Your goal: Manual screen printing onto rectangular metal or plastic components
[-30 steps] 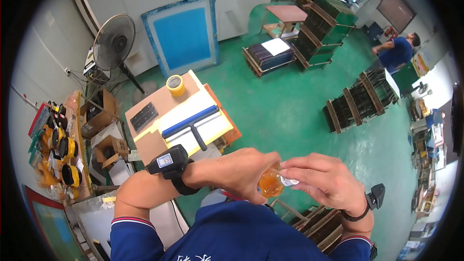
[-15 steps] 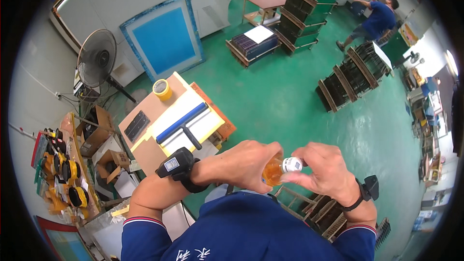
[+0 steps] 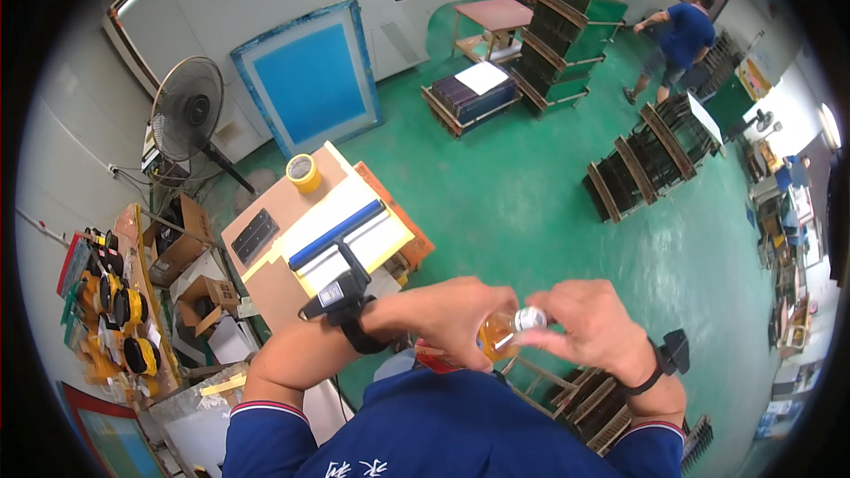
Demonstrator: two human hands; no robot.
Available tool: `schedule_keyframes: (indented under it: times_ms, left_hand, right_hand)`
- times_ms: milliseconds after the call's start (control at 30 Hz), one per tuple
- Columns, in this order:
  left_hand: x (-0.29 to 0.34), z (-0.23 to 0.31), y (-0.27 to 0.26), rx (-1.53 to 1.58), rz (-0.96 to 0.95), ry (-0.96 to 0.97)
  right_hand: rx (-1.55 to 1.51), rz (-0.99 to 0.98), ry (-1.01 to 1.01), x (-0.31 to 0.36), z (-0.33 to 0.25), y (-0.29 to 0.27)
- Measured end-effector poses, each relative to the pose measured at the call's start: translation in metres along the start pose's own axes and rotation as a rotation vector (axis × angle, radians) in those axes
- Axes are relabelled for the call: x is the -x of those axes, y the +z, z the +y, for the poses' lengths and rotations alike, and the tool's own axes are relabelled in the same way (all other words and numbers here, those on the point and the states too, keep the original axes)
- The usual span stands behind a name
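In front of my chest, my left hand (image 3: 453,317) is wrapped round a clear bottle (image 3: 498,336) of orange-yellow liquid. The bottle leans, its neck toward the right. My right hand (image 3: 595,326) pinches the white cap (image 3: 530,319) at the neck between thumb and fingers. Whether the cap is loose I cannot tell. A red printed patch (image 3: 437,358) shows below my left palm; whether it belongs to the bottle is unclear. Both wrists wear black strapped devices.
Left of me, a board-topped table (image 3: 257,276) bears a blue roller (image 3: 336,235), a yellow tape roll (image 3: 303,173) and a dark plate (image 3: 255,236). Beyond are a fan (image 3: 188,111), a blue screen frame (image 3: 310,80) and racks of panels (image 3: 642,159). A person (image 3: 682,40) walks at the far right.
The bottle and both hands sit slightly lower in the picture, the bottle a little further left. More red shows below my left hand. The far person is now more upright.
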State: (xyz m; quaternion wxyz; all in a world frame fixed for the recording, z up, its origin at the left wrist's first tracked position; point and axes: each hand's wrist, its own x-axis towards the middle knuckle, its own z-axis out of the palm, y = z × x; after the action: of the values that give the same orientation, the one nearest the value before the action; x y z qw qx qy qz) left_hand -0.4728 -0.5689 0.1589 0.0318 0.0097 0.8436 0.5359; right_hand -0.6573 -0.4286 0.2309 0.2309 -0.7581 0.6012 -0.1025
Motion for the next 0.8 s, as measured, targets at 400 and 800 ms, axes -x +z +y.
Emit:
schedule_keyframes:
  times_ms: [400, 800]
  left_hand:
    - [0.050, -0.020, 0.016, -0.084, 0.260, -0.097]
    - [0.161, -0.066, 0.052, 0.023, 0.580, -0.102]
  right_hand:
    - [-0.003, 0.007, -0.157, -0.040, -0.030, 0.014]
    - [-0.108, -0.109, -0.609, -0.139, -0.090, 0.068]
